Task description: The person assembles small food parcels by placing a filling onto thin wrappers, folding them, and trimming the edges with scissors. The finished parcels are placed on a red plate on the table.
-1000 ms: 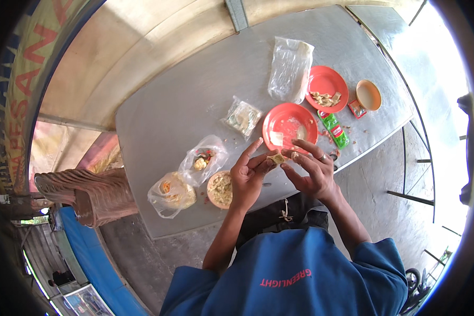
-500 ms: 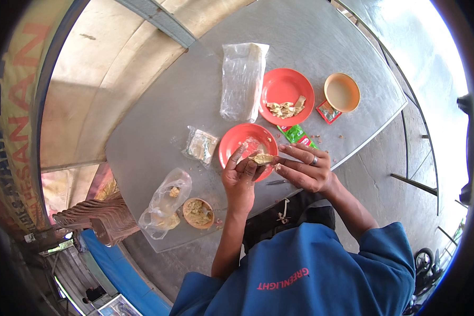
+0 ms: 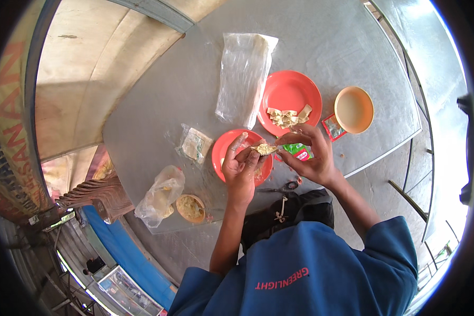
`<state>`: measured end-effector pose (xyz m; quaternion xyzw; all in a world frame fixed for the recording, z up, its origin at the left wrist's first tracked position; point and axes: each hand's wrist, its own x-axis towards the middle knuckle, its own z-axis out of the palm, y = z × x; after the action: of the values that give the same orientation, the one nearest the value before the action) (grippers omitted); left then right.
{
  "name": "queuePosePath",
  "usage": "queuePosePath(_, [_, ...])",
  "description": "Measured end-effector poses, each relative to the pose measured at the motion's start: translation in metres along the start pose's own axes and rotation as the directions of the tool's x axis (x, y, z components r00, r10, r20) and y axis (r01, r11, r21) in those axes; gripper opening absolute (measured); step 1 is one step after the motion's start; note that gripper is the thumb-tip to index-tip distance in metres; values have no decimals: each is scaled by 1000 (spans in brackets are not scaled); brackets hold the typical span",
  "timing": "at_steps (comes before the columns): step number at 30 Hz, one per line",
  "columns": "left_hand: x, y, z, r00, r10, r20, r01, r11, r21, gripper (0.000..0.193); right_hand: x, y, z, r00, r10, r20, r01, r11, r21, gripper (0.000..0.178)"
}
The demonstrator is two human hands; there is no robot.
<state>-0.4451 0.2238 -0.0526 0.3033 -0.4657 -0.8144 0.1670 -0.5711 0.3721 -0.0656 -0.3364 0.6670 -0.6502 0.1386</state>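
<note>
In front of me, my left hand (image 3: 240, 167) has a small dumpling (image 3: 265, 149) pinched between thumb and fingers, its pale wrapper folded around a crumbly filling. My right hand (image 3: 315, 154) is at the dumpling's right tip, with thumb and forefinger apart; whether the thumb touches the wrapper I cannot tell. Partly under my left hand stands a red plate (image 3: 219, 158) with floury smears. Beyond it, another red plate (image 3: 289, 95) carries several folded dumplings (image 3: 288, 118). A small bowl (image 3: 190, 209) of pale filling stands left of my left wrist.
A clear plastic bag (image 3: 242, 79) lies on the grey table (image 3: 158, 105). At left are a packet of wrappers (image 3: 196, 145) and a crumpled bag (image 3: 161, 194). A yellow cup (image 3: 354, 110), red sachet (image 3: 333, 126) and green sachet (image 3: 295, 149) are at right. Scissors (image 3: 288, 186) lie near the table edge.
The dumpling now shows its filling side more plainly. My right fingers have curled and risen, with thumb and forefinger around its tip. The view has shifted, uncovering the scissors.
</note>
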Motion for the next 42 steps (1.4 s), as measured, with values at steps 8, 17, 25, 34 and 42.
queuePosePath(8, [17, -10, 7, 998, -57, 22, 55, 995, 89, 54, 21, 12, -17, 975, 179, 135, -190, 979, 75, 55])
queuePosePath(17, [35, -17, 7, 994, -18, 107, -5, 977, 215, 49, 26, 24, -26, 957, 271, 105, -284, 949, 135, 40])
queuePosePath(25, [38, -13, 4, 996, 36, 78, -54, 969, 242, 49, 22, 29, -27, 978, 179, 111, -187, 980, 69, 40])
queuePosePath(34, [21, -6, -11, 992, 128, -11, -124, 976, 181, 45, 22, 21, -30, 976, 148, 160, -129, 983, -127, 40])
queuePosePath(42, [-38, -17, -67, 920, 104, -377, -122, 992, -23, 44, -39, 67, 49, 805, 70, 589, 352, 742, -570, 37])
